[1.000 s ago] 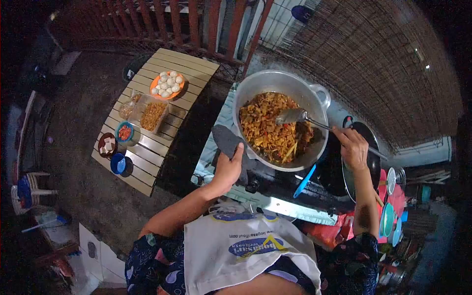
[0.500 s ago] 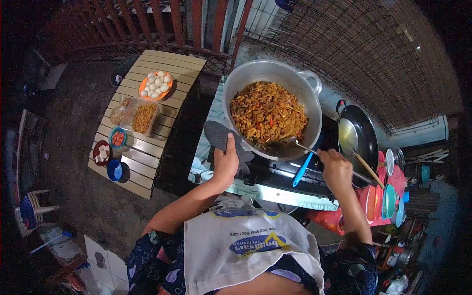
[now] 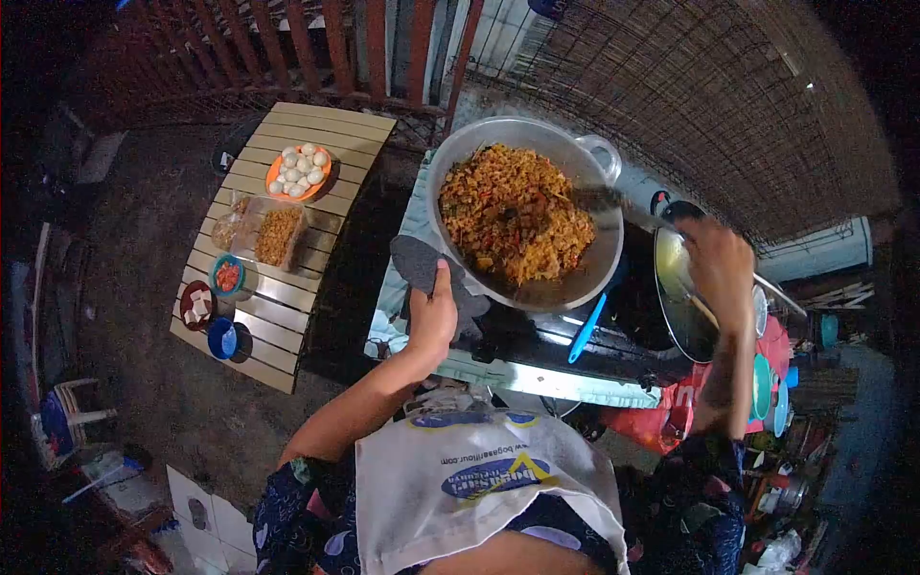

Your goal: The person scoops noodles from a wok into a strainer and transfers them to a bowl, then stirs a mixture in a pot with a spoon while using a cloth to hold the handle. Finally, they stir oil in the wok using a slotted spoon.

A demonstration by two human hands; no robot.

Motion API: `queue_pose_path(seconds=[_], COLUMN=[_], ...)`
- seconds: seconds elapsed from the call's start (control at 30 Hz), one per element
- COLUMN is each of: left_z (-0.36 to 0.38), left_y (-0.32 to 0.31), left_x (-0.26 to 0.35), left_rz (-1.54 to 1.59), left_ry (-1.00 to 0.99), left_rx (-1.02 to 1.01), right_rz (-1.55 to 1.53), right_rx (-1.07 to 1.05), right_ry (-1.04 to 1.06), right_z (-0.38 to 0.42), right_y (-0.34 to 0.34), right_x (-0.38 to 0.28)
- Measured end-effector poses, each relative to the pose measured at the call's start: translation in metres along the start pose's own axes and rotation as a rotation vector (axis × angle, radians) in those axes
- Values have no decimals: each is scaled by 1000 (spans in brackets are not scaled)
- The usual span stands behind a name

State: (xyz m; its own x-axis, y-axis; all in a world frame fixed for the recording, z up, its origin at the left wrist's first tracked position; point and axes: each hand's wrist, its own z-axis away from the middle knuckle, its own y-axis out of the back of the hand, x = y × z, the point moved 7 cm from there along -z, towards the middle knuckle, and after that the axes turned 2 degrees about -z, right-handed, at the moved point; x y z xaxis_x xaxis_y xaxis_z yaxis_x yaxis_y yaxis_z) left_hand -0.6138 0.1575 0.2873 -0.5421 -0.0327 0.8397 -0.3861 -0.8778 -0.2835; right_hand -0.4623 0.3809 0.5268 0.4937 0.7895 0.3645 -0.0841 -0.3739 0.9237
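Observation:
A large silver pot (image 3: pixel 606 251) stands on the stove, with a brown mix of chopped food (image 3: pixel 517 216) and red bits in it. My left hand (image 3: pixel 434 316) is closed on a dark grey cloth (image 3: pixel 415 263) pressed to the pot's near left side. My right hand (image 3: pixel 721 273) grips a long-handled metal spatula (image 3: pixel 781 295), raised right of the pot. Its blade end is blurred by motion near the pot's right rim. Below my right hand lies a black wok (image 3: pixel 676 321) with a wooden-handled tool, partly hidden by my arm.
A blue-handled utensil (image 3: pixel 587 329) lies beside the pot. On the left, a slatted table (image 3: pixel 273 331) bears white eggs (image 3: pixel 299 171) on an orange plate, a clear tub (image 3: pixel 278 238) and small bowls. Red plastic (image 3: pixel 661 422) and green bowls (image 3: pixel 762 383) are at right.
My right hand has moved up and right, bringing the spatula from the pot's near side to its right rim. The food has been pushed about. My left hand stays at the pot.

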Motion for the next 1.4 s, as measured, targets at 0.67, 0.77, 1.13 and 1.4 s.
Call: queue_pose_path(seconds=[0.67, 0.77, 1.13, 1.4], left_z=[0, -1, 4, 8], left_y=[3, 6, 4, 4], left_x=[-2, 0, 14, 22], left_rz=[-49, -82, -174, -249], left_ry=[18, -52, -90, -168], left_rx=[5, 23, 31, 64], right_rz=[97, 97, -180, -176], right_rx=[-55, -123, 164, 104], right_ry=[-80, -99, 371, 113], right_z=[-19, -87, -106, -113], right_y=[-39, -77, -83, -53], right_x=[-1, 18, -43, 5])
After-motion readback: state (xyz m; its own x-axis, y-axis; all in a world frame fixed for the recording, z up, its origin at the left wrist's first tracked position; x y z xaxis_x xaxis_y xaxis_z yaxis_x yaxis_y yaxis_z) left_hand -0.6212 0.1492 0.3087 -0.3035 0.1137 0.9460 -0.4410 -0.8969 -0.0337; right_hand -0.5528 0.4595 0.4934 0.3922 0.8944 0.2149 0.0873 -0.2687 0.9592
